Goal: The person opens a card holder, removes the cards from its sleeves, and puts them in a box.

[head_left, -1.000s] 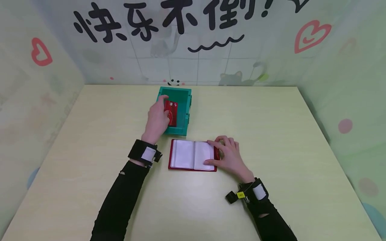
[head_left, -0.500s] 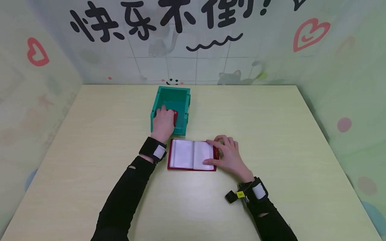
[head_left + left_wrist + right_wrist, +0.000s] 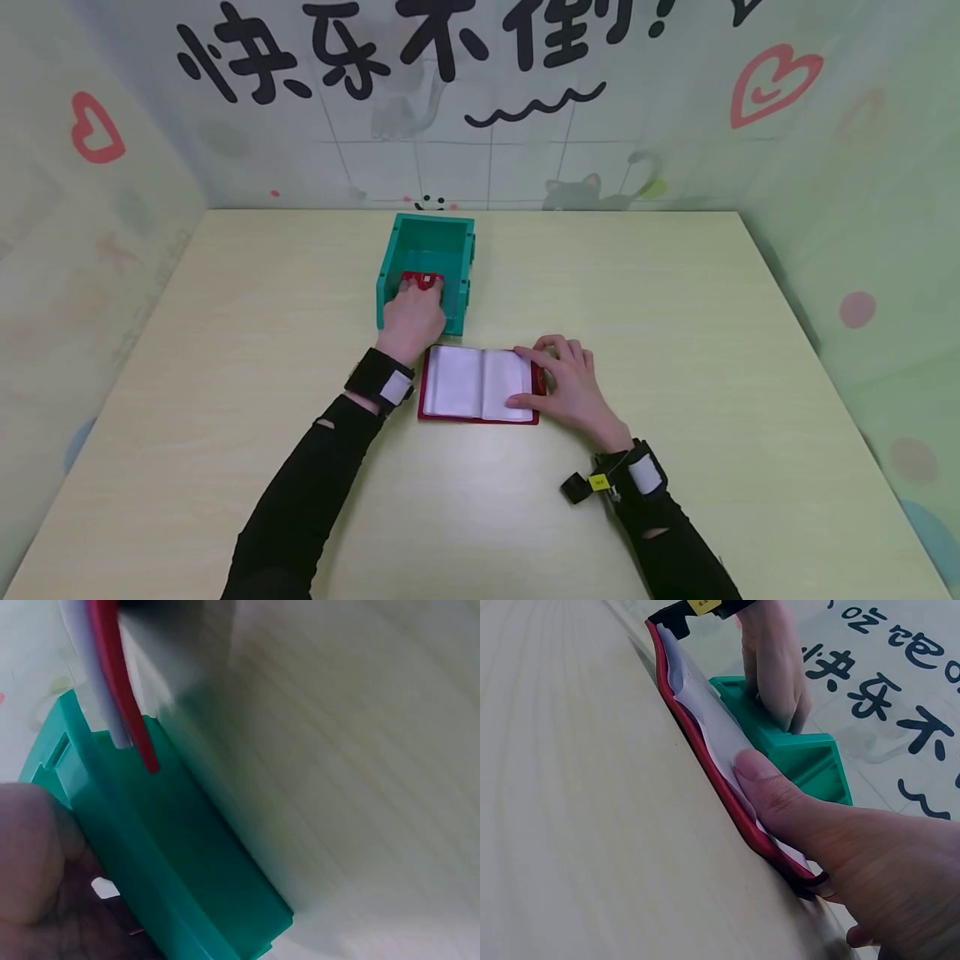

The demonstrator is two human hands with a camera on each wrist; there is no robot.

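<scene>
A card holder (image 3: 453, 392) with a red cover and whitish sleeves lies spread on the table. My right hand (image 3: 570, 387) grips its right edge; in the right wrist view the thumb (image 3: 759, 766) presses on the sleeves. Beyond the holder stands a teal box (image 3: 462, 250). My left hand (image 3: 411, 321) reaches down into its near end, fingers bent at a red card (image 3: 423, 277). The card's far edge shows past the fingers, and its rest is hidden under the hand. In the left wrist view, the box wall (image 3: 180, 885) covers the fingertips.
The pale wooden table (image 3: 675, 317) is bounded by a printed back wall (image 3: 675, 158) and side panels. The box is close behind the card holder, near the table's back edge. A small black camera (image 3: 576, 489) sticks out from the right wrist.
My left hand has moved nearer and lower inside the box, and its fingers have closed in on the red card. The card has shifted toward the near end. My right hand keeps its grip.
</scene>
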